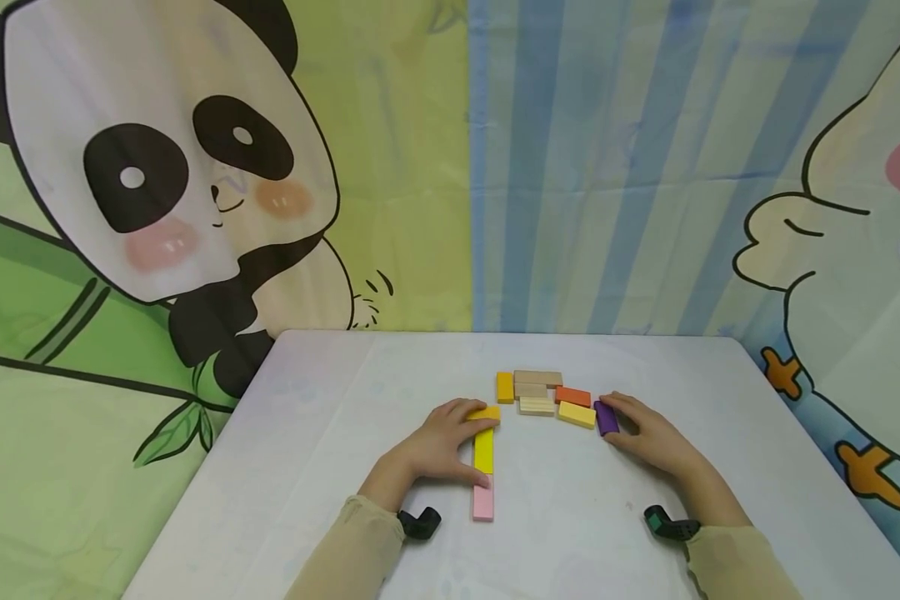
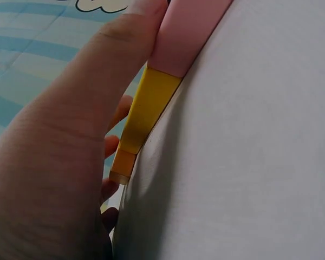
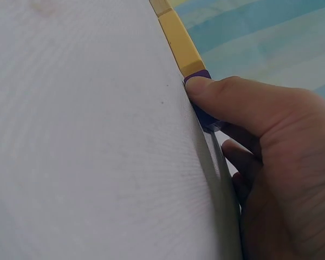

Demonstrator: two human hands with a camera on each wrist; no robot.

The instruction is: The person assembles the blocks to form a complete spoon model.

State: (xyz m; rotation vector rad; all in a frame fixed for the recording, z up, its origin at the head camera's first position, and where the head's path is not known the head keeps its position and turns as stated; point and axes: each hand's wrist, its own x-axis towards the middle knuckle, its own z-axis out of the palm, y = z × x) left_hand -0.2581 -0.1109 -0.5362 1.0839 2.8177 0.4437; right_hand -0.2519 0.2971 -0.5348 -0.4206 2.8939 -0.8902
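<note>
My left hand spans a row of blocks on the white table. Its thumb rests on a pink block at the near end, and its index and middle fingers hold a crosswise orange-yellow block at the far end. Between these lies a bright yellow block; in the left wrist view the pink block and yellow block meet end to end. My right hand pinches a purple block between thumb and fingers. In the right wrist view, that block stands right at a pale yellow block's end.
Past the hands is a cluster: an upright yellow block, several wooden blocks, an orange-red block and a light yellow block. Cartoon-printed cloth hangs behind the white table. Both wrists carry black devices.
</note>
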